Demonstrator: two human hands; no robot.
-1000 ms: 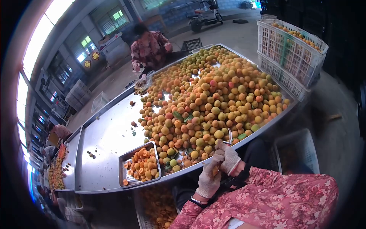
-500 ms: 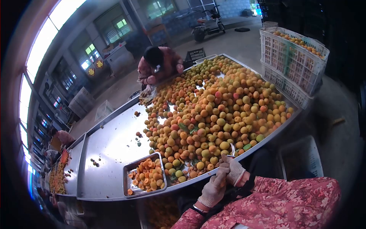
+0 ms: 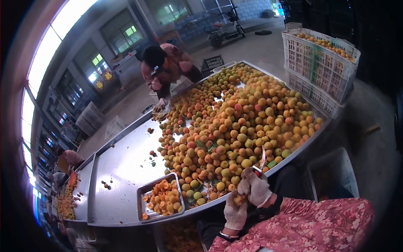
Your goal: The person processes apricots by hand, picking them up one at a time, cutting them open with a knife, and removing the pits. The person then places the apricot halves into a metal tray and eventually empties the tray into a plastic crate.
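Observation:
Both hands wear pale knitted gloves and meet at the table's near edge. My left hand (image 3: pixel 236 213) is closed around an orange apricot (image 3: pixel 239 199). Touching that fruit from the right, my right hand (image 3: pixel 257 189) is closed on a small knife (image 3: pixel 262 158), whose curved blade points up and away over the fruit pile. A big heap of yellow, green and orange apricots (image 3: pixel 252 113) covers the right part of the metal table (image 3: pixel 121 168). Left of my hands, a metal tray (image 3: pixel 140 206) holds cut orange halves.
Across the table a co-worker (image 3: pixel 168 67) leans over the fruit. Stacked white crates (image 3: pixel 319 63) with apricots stand at the right. Another crate (image 3: pixel 352 176) is on the floor near my right side. More people (image 3: pixel 71 157) sit far left.
My hands have parted slightly, showing the apricot between them, and the knife blade now points more upward. The co-worker has raised the upper body and shifted left. The view has shifted slightly.

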